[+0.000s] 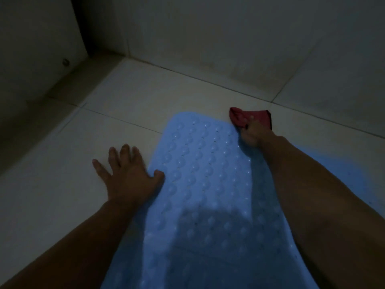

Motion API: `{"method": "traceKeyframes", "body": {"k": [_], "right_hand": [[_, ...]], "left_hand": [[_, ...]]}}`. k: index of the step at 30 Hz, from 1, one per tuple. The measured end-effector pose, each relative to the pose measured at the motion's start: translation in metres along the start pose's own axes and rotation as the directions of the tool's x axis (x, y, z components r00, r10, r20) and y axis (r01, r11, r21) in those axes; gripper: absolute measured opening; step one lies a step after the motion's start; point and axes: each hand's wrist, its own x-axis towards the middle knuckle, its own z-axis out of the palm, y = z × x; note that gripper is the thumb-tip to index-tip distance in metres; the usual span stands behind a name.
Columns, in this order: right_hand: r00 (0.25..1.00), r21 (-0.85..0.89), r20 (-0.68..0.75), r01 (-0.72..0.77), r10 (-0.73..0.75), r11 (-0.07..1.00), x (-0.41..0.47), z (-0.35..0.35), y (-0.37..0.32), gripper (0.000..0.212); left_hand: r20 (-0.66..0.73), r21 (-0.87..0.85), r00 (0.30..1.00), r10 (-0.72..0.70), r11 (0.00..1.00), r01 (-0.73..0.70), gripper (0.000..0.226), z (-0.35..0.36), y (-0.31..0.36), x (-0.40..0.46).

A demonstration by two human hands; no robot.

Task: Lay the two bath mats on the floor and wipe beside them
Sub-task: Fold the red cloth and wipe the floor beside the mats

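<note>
A light blue bath mat (200,184) with rows of round bumps lies flat on the pale tiled floor (62,184), running from the middle of the view to the bottom edge. More blue mat (337,165) shows to the right of my right forearm; I cannot tell whether it is a second mat. My left hand (127,174) rests flat on the floor with fingers spread, its thumb touching the mat's left edge. My right hand (254,133) grips a red cloth (250,117) at the mat's far right corner, against the floor.
A tiled wall (229,38) rises close behind the mat. A darker wall (31,49) with a small round metal fitting (66,62) stands at the left, meeting it in a corner. Bare floor tiles lie left of the mat and beyond it.
</note>
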Motion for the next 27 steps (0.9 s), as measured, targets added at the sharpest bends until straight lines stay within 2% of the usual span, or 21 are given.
{"method": "traceKeyframes", "body": {"k": [3, 5, 7, 9, 12, 15, 18, 20, 22, 23, 24, 25, 26, 27], "right_hand": [[1.000, -0.016, 0.007, 0.017, -0.017, 1.000, 0.006, 0.010, 0.007, 0.064], [0.999, -0.018, 0.025, 0.021, -0.021, 1.000, 0.005, 0.010, 0.010, 0.064], [0.999, -0.017, 0.039, 0.011, -0.011, 1.000, 0.005, 0.008, 0.010, 0.065], [0.998, -0.002, 0.043, 0.036, -0.035, 0.999, 0.001, 0.009, 0.004, 0.066], [0.998, 0.030, -0.007, 0.059, -0.059, 0.998, -0.010, 0.013, 0.009, 0.065], [0.996, 0.036, -0.027, 0.092, -0.091, 0.995, -0.020, 0.004, 0.026, 0.061], [0.995, 0.055, -0.082, 0.067, -0.062, 0.996, -0.031, -0.017, 0.081, 0.064], [0.989, 0.051, -0.134, -0.063, 0.070, 0.997, -0.041, -0.024, 0.143, 0.073], [0.937, 0.006, -0.115, -0.332, 0.330, 0.943, -0.052, -0.024, 0.202, 0.090], [0.907, -0.030, -0.108, -0.412, 0.407, 0.911, -0.060, -0.024, 0.214, 0.098], [0.887, -0.046, -0.116, -0.454, 0.447, 0.890, -0.062, -0.019, 0.217, 0.095], [0.869, -0.004, -0.180, -0.468, 0.460, 0.884, -0.063, -0.014, 0.207, 0.077], [0.842, 0.052, -0.295, -0.457, 0.451, 0.888, -0.063, -0.008, 0.189, 0.055], [0.807, 0.102, -0.402, -0.431, 0.433, 0.897, -0.061, 0.000, 0.167, 0.043]], "left_hand": [[-0.066, 0.069, 0.960, 0.271, 0.961, -0.266, 0.080, -0.005, 0.072, -0.007], [-0.031, 0.034, 0.893, 0.449, 0.893, -0.448, 0.077, 0.015, 0.131, -0.019], [-0.007, -0.009, 0.838, 0.545, 0.838, -0.545, 0.080, 0.038, 0.170, -0.032], [-0.054, -0.033, 0.825, 0.562, 0.825, -0.564, 0.080, 0.056, 0.176, -0.041], [-0.132, 0.016, 0.825, 0.549, 0.833, -0.552, 0.079, 0.071, 0.174, -0.043], [-0.113, 0.052, 0.828, 0.549, 0.836, -0.547, 0.080, 0.066, 0.177, -0.043], [-0.059, 0.064, 0.835, 0.547, 0.837, -0.544, 0.082, 0.062, 0.183, -0.041], [-0.058, 0.061, 0.835, 0.547, 0.837, -0.544, 0.082, 0.061, 0.183, -0.041], [-0.047, 0.048, 0.835, 0.548, 0.837, -0.546, 0.083, 0.061, 0.184, -0.042], [-0.045, 0.042, 0.835, 0.548, 0.836, -0.546, 0.083, 0.061, 0.185, -0.041], [-0.043, 0.037, 0.836, 0.548, 0.837, -0.546, 0.082, 0.062, 0.185, -0.041], [-0.037, 0.039, 0.837, 0.546, 0.838, -0.545, 0.082, 0.061, 0.185, -0.041], [-0.037, 0.043, 0.838, 0.545, 0.838, -0.543, 0.082, 0.060, 0.185, -0.041], [-0.041, 0.046, 0.839, 0.543, 0.839, -0.541, 0.082, 0.059, 0.184, -0.041]]}}
